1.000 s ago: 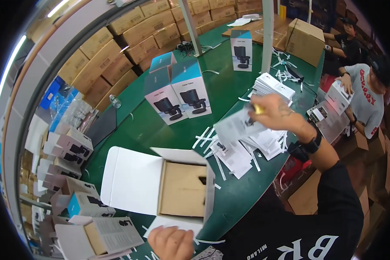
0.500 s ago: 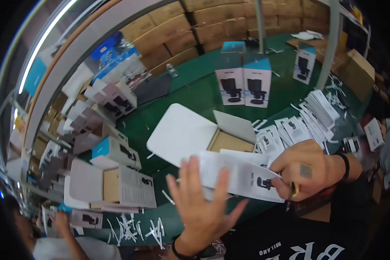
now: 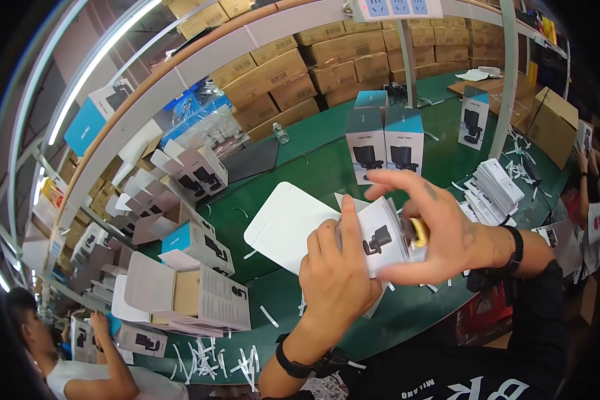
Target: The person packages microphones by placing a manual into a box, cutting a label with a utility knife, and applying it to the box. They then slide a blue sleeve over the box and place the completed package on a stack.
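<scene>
A small stack of white booklets (image 3: 382,230) with a picture of a black microphone on the cover is between my hands, over the open box. My left hand (image 3: 337,270) grips its left side, index finger pointing up along the edge. From the right, my right hand (image 3: 447,223) spans the stack, thumb at the lower edge and fingers curled by the upper one. Inside that hand shows a small yellow-and-dark tool (image 3: 418,232), mostly hidden. Beneath and behind lies the open white box (image 3: 290,223), its lid spread left and its inside largely covered by my hands.
Microphone boxes (image 3: 403,143) stand at the back. Another open box (image 3: 180,293) is at left, near paper strips (image 3: 210,360). Stacked booklets (image 3: 497,183) lie at right. A co-worker (image 3: 93,373) handles boxes at lower left. A metal post (image 3: 507,87) rises at right.
My left hand has come up and closed on the booklets, which now stand more upright. My right hand has opened wider around them. The view has tilted upward.
</scene>
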`<state>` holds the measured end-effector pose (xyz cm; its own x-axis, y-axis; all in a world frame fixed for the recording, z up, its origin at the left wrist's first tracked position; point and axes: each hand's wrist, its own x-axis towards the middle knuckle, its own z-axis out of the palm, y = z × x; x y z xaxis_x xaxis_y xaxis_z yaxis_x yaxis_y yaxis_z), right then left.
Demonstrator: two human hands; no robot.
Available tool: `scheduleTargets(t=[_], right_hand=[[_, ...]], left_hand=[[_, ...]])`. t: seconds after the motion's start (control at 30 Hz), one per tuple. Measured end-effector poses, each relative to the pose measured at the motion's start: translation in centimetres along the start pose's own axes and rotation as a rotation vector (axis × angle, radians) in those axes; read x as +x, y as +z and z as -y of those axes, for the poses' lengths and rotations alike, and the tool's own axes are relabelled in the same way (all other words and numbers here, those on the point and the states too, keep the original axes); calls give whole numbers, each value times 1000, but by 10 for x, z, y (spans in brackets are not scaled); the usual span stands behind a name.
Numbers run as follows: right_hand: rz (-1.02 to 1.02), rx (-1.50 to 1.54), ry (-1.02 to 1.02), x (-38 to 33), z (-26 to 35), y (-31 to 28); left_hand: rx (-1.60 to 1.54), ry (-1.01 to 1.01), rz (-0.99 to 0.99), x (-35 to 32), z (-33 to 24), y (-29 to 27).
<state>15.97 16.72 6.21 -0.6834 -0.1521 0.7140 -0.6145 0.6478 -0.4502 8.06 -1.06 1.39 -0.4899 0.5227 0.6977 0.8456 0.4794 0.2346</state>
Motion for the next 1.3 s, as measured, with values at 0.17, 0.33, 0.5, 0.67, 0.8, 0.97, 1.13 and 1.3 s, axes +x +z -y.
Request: scheduleTargets(t=[0.17,0.33,0.5,0.67,0.8,0.97,1.13,1.3], right_hand=[[124,34,2,12,-23,10],[269,96,-221,21,-28,8],[393,215,-228,15,-27,3],[528,134,-202,17,-41,56],[397,190,-5,7,-54,97],[45,149,-33,1,-77,66],[-415,467,574,-33,-134,33],[168,647,792,-77,-162,68]], left_hand=[[-121,93,-90,-18,9,-12],[-179,-2,-408,-91,40,12],[-103,8,-339,-100,47,24],[-256,-111,-419,-107,47,40],[-488,-138,-526,-113,40,59],[-224,-131,-355,-110,19,51],[-149,-186,-281,-107,34,55],[-80,40,114,-78,65,32]])
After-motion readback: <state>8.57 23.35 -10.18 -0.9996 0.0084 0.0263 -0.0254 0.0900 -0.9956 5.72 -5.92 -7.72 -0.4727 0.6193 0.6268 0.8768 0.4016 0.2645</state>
